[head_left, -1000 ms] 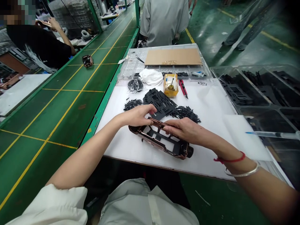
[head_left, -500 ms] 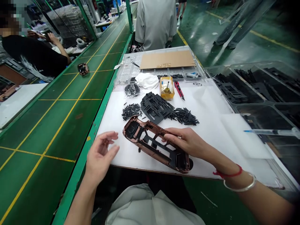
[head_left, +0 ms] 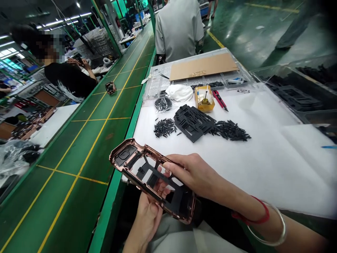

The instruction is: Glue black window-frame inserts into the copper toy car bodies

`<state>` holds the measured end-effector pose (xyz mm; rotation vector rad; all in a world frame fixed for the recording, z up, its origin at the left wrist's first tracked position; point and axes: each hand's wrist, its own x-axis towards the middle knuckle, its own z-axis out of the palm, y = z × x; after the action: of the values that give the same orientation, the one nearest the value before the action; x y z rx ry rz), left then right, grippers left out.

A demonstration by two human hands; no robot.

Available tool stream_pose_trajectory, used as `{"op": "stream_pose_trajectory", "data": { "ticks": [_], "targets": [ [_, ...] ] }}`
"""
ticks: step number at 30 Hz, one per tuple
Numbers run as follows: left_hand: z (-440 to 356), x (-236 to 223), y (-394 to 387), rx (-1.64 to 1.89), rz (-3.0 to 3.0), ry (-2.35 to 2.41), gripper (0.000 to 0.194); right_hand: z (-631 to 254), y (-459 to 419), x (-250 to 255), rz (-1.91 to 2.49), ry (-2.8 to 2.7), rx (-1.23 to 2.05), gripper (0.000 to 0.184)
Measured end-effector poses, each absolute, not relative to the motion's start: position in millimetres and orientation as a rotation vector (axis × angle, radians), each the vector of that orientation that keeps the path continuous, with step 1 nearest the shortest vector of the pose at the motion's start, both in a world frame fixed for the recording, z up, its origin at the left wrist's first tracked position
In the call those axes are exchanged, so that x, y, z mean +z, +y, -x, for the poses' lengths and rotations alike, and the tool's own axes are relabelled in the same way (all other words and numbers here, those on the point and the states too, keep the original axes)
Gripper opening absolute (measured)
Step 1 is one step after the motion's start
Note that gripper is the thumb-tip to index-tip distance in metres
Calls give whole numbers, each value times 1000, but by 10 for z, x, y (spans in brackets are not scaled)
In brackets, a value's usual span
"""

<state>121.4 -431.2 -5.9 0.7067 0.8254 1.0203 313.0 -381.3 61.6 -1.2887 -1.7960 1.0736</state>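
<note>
The glossy, open-centred copper-coloured frame (head_left: 146, 190) sits between the fingers of 2 hands, long axis slanting from far left to near right. The left hand (head_left: 147, 217) holds its near rail, fingertips showing through; the right hand (head_left: 194, 173) grips the far rail. Beyond the right fingers lie matte, flat black cut-outs (head_left: 195, 122).

Ceiling lights (head_left: 79, 17) bright upper left; floor (head_left: 237, 38) glare; right corners dark, blurred.
</note>
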Motion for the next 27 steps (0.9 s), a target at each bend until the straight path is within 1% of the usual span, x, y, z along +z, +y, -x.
{"op": "stream_pose_trajectory", "data": {
  "ticks": [3,12,15,18,20,22,25,27],
  "targets": [
    [-1142,-43,-4304,1048,-653,822,72,-2989,-3781,664,1322,-1819,1088,28],
    [-1160,46,-4266,1100,-512,832,76,-2818,-3701,653,1389,-1733,1164,28],
    [-1156,23,-4269,1103,-491,785,71,-2803,-3707,670,1386,-1726,1148,29],
    [-1127,-34,-4217,1124,-465,731,60,-2837,-3678,703,1381,-1759,1097,29],
    [-1106,-39,-4091,1170,-468,739,51,-2917,-3626,702,1399,-1690,1060,29],
    [-1067,29,-3871,1236,-505,790,47,-3046,-3575,657,1389,-1571,1052,40],
    [-906,244,-3387,1357,-652,944,56,-3283,-3581,465,1408,-1462,1084,51],
    [-697,382,-2996,1398,-858,1208,65,-3432,-3670,264,1458,-1487,1099,52]
  ]
}}
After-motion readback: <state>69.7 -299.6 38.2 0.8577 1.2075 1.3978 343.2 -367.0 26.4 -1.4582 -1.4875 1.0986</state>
